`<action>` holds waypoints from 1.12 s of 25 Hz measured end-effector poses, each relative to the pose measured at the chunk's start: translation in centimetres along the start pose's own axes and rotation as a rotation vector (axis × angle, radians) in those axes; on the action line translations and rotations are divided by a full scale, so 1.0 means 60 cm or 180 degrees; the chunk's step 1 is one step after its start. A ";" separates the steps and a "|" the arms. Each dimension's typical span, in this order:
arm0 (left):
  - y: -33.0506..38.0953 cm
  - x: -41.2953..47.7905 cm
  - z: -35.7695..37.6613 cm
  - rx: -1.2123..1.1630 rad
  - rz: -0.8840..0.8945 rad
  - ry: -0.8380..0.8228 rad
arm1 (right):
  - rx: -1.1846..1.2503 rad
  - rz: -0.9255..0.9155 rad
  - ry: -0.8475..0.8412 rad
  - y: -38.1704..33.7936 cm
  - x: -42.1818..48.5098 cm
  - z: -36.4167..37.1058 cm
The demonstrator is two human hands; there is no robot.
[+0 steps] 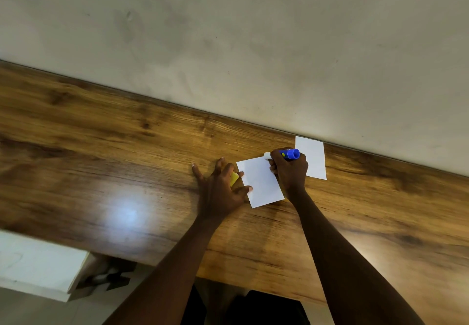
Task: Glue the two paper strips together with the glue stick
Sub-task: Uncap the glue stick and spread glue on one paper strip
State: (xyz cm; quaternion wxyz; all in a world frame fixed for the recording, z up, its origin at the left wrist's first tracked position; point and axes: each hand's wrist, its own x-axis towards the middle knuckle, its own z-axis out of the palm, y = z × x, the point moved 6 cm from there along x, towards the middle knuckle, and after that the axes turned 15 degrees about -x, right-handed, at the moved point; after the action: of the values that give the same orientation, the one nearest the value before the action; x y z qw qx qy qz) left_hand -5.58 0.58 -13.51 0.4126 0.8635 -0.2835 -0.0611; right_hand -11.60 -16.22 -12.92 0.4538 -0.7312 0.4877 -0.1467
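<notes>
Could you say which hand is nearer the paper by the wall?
Right. The right hand partly covers the far paper; the left hand is farther left, on the near paper.

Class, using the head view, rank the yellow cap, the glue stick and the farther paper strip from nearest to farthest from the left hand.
1. yellow cap, held between the left hand's fingers.
2. glue stick, gripped by the right hand.
3. farther paper strip, beside the wall.

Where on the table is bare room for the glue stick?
Bare table: the wide stretch left of the left hand, and right of the far paper. Crowded: around the near paper, the right hand and glue stick.
</notes>
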 end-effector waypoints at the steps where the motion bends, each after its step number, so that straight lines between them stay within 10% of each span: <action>1: 0.000 0.000 0.000 0.0014 0.0002 0.0004 | 0.0000 0.0004 -0.0008 0.000 -0.002 0.000; 7: 0.000 -0.001 0.003 0.0122 0.0015 -0.0040 | 0.0777 -0.0273 0.0529 -0.017 -0.019 -0.027; 10: -0.002 -0.002 0.006 0.0186 0.0017 -0.0097 | -0.0113 -0.1095 0.0731 -0.037 -0.055 -0.023; 15: 0.000 -0.006 0.001 0.0062 0.0129 0.0020 | -0.1800 -0.1479 0.0107 -0.012 -0.098 0.025; 24: 0.015 -0.021 -0.007 0.0016 0.0398 0.0176 | -0.2394 -0.1970 -0.1631 -0.026 -0.083 0.030; 28: 0.017 -0.022 -0.006 0.0025 0.0426 0.0146 | -0.1907 -0.1647 -0.0600 -0.023 -0.086 0.012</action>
State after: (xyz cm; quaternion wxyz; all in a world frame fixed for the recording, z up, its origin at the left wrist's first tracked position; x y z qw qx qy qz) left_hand -7.00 1.01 -12.66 0.4188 0.8454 -0.3313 -0.0126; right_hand -12.82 -11.30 -10.99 0.2115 -0.9399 0.2651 -0.0398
